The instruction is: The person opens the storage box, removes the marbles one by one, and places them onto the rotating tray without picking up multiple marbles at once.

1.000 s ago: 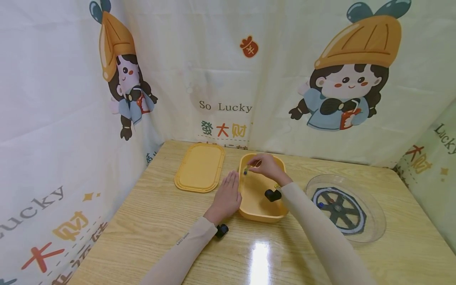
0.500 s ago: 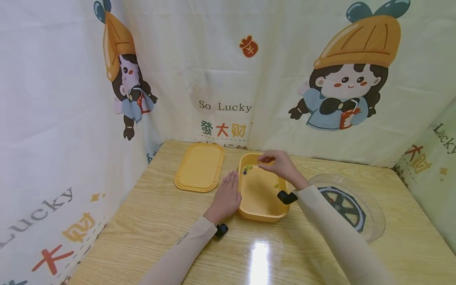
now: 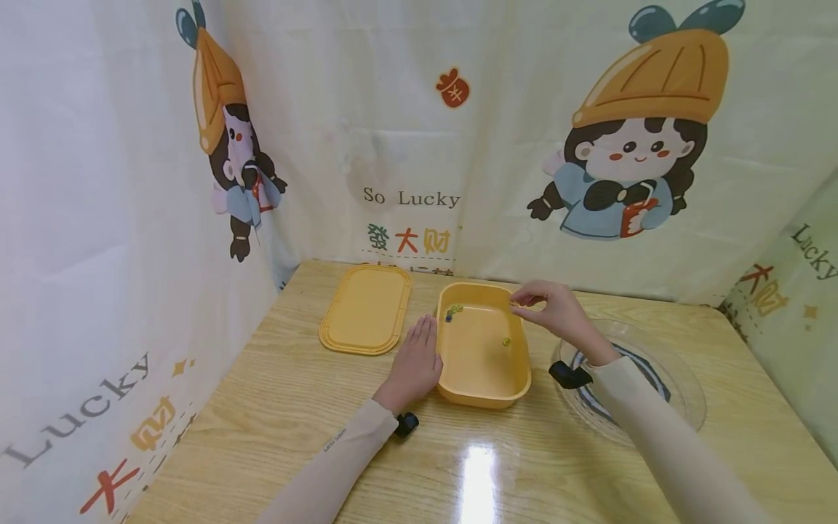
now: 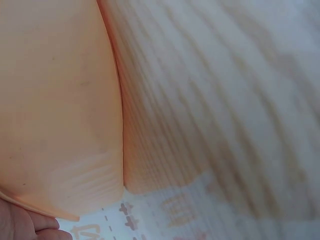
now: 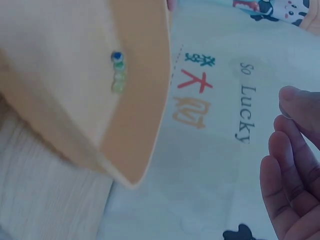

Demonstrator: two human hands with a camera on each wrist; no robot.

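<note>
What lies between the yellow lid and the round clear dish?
The head view shows the yellow box, beads inside, with the left hand nearer the lid and the right hand nearer the dish.

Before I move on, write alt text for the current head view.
A person's left hand lies along the left side of a yellow bin, right hand near its far right rim, any held item unclear. Small beads lie in the bin; a yellow lid lies left, a clear round dish right.
</note>
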